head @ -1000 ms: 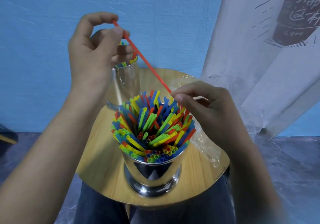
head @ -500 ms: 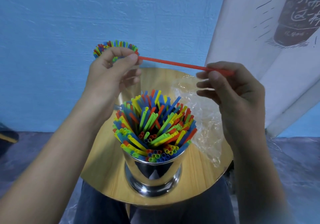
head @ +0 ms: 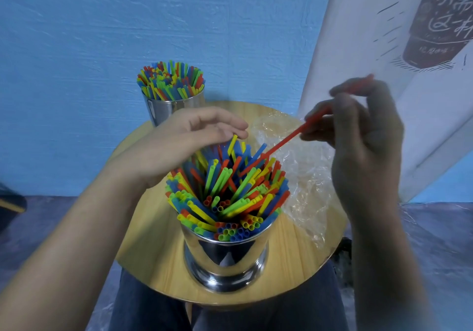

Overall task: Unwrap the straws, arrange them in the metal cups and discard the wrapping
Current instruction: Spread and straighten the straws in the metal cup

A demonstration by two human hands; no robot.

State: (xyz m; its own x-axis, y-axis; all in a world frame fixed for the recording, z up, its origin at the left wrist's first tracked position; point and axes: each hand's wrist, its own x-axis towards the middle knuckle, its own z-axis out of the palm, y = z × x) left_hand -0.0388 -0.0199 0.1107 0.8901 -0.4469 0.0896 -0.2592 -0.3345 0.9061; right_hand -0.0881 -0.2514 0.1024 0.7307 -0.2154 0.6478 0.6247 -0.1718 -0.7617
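Head view gives us two hands, two metal cups, one loose straw and one piece of wrapping on one round wooden table (head: 158, 248).

We see the right hand (head: 358, 136) raised at the right, blurred, with its thumb and fingers pinched on a single red straw (head: 284, 142). That straw slants down to the left. Its upper end pokes out past the fingers, and its lower tip sits among the straw tops of the near metal cup (head: 225, 256). How deep it reaches we cannot tell.

Our left hand (head: 184, 138) hangs over the far left side of that same cup with its fingers loosely straight and holding nothing. Its fingertips are just beside a yellow straw that stands taller than the rest.

The near metal cup stands upright at the near edge of the table, packed with red, yellow, green and blue straws (head: 230, 192), too many for us to count. The far metal cup (head: 166, 108) stands upright at the far left edge, likewise full of mixed colours.

One crumpled sheet of clear plastic wrapping (head: 302, 177) lies on the table to the right of the near cup, below the right hand.

Behind the table we see a blue wall (head: 102, 36), and at the right one white banner (head: 384, 49) printed with a dark cup.
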